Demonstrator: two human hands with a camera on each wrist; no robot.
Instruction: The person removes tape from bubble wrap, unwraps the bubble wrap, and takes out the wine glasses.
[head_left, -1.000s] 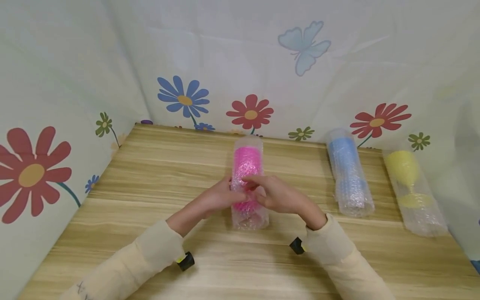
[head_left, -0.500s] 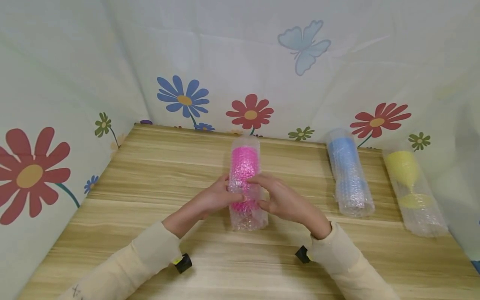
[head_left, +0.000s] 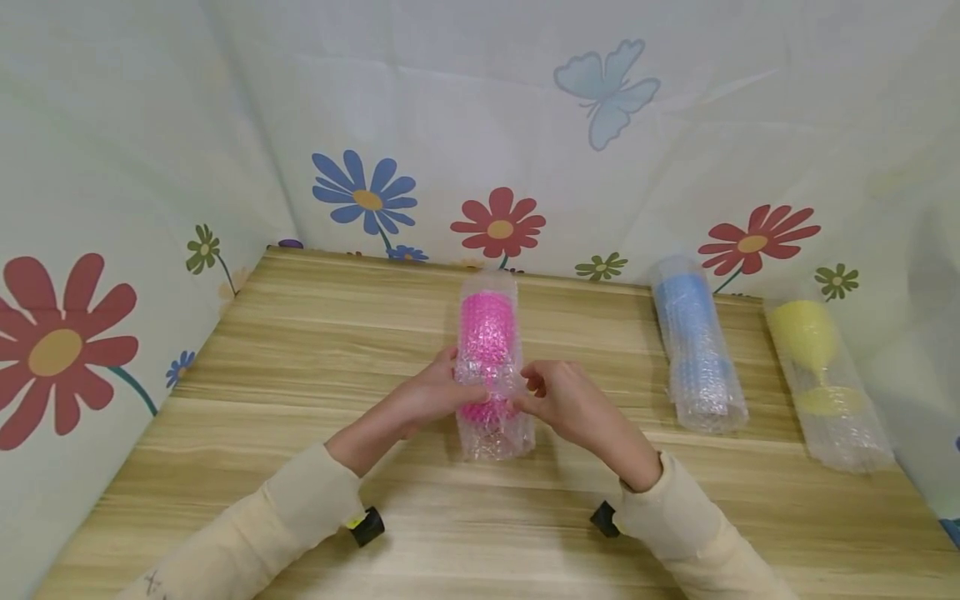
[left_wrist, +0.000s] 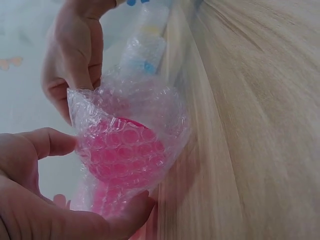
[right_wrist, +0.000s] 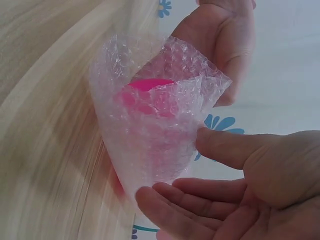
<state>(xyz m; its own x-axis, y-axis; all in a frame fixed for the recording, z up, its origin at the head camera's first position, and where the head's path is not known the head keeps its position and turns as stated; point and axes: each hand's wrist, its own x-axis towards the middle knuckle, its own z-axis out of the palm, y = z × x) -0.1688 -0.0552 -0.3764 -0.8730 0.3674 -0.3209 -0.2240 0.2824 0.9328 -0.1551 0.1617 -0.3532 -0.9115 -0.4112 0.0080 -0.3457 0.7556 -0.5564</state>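
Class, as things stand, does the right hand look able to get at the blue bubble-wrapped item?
Probably yes: only tabletop shows between the right hand and the blue item, though that hand touches the pink item and would first need to leave it.

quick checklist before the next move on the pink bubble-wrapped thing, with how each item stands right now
1. Left grip steadies the pink bundle: ok, its thumb reaches over the top.
2. Bundle lies on the table: ok.
3. Right grip is at the bundle's right side: ok, touching the wrap; whether it pinches firmly, cannot tell.
4. Near end of the bubble wrap is closed: not ok, it gapes open in the right wrist view.
5. Wrap is fastened along its length: cannot tell.
6. Blue bundle and yellow bundle are out of the way: ok, both lie apart, to the right.
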